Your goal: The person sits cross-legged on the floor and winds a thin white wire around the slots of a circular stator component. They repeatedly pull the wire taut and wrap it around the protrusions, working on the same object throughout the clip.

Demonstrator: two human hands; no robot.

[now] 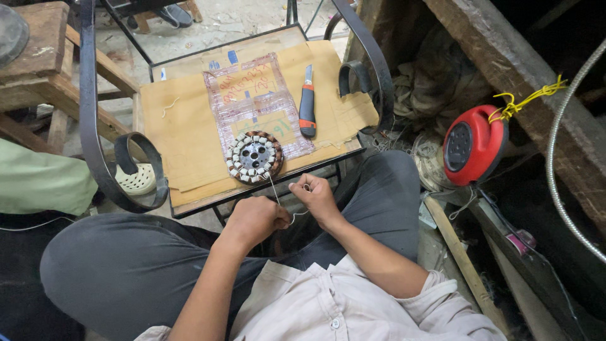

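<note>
- Two bare hands work close together over the person's lap, just below the near edge of a small black metal-framed stand topped with sheets of brown cardboard (189, 126).
- On that cardboard lies a round stator core, a dark metal disc ringed with pale insulated slots (254, 157), near the front edge; it rests on a clear plastic sheet with red writing (252, 95).
- Beside it, well apart to the right, lies an orange-and-black utility knife (307, 104), untouched.
- A red round cable reel (473, 145) hangs off to the right, tied with yellow cord.
- The left hand (255, 220) is closed in a fist around a thin pale thread (275, 189) that runs up to the stator.
- The right hand (317, 197) pinches the thread's loose end between thumb and forefinger, the other fingers curled.
- Judging by this, the thread is being drawn taut; the next pull needs steady tension without dragging the stator off.
</note>
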